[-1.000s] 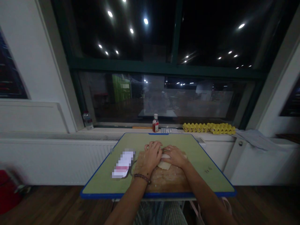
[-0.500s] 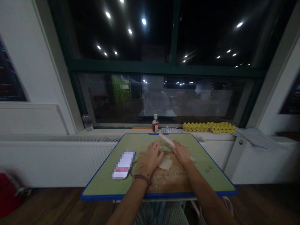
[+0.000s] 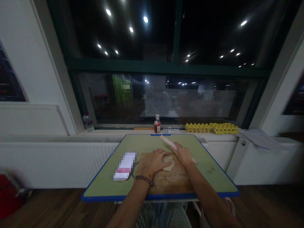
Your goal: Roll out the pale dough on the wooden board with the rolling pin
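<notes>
A thin piece of dough (image 3: 170, 165) lies on the floured wooden board (image 3: 169, 185). My left hand (image 3: 156, 161) rests at the dough's left side, thumb over it and fingers curved along its far edge, thumb and fingers apart. My right hand (image 3: 184, 154) is closed around a pale rolling pin (image 3: 167, 142), which slants across the board's far right corner. The pin's far end points to the back of the table, and its near end shows past my right hand. Part of the dough is hidden under my left hand.
A phone (image 3: 125, 166) lies left of the board on the green, blue-edged table (image 3: 213, 182). Behind, the windowsill holds a small red-labelled bottle (image 3: 157, 124), yellow egg trays (image 3: 211, 128) and a clear bottle (image 3: 88, 122). A white radiator (image 3: 59, 164) runs along the wall.
My left hand has come down onto the dough, its thumb swinging right across it. The right hand and the rolling pin have hardly moved.
</notes>
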Demonstrator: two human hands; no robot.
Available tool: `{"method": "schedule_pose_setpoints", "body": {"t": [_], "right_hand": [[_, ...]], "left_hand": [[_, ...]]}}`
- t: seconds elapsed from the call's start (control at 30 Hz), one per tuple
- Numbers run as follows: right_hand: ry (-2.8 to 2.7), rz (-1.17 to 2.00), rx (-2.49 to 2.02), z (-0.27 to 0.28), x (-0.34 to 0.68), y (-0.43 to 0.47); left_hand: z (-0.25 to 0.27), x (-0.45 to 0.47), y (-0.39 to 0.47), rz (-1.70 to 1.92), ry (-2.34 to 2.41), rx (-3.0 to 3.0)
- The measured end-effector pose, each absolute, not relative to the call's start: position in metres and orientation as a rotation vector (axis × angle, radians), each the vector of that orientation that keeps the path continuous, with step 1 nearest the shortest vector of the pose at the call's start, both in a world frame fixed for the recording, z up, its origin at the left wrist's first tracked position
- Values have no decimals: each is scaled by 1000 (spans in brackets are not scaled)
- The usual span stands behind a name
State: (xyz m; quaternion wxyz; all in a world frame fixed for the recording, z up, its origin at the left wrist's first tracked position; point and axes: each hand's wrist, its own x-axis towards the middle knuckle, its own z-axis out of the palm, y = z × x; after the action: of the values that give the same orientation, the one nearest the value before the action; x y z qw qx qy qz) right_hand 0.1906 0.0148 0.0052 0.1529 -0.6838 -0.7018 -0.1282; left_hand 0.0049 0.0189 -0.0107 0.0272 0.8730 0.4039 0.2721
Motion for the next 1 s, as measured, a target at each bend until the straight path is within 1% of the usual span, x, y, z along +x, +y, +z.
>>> {"method": "schedule_pose_setpoints", "body": {"t": [0.17, 0.4, 0.7, 0.9, 1.0], "right_hand": [[-2004, -348, -1947, 9, 190, 11], [-2042, -301, -1930, 12, 189, 9], [-2056, -310, -1895, 8, 191, 11], [-2066, -313, -1897, 8, 190, 11], [-2063, -291, -1897, 10, 190, 10]], "left_hand": [[-8, 7, 18, 865, 1186, 2663], [-12, 8, 19, 907, 1267, 2493], [-9, 9, 18, 788, 1323, 2413], [-7, 11, 20, 982, 1187, 2475], [-5, 9, 23, 1088, 1279, 2380]]}}
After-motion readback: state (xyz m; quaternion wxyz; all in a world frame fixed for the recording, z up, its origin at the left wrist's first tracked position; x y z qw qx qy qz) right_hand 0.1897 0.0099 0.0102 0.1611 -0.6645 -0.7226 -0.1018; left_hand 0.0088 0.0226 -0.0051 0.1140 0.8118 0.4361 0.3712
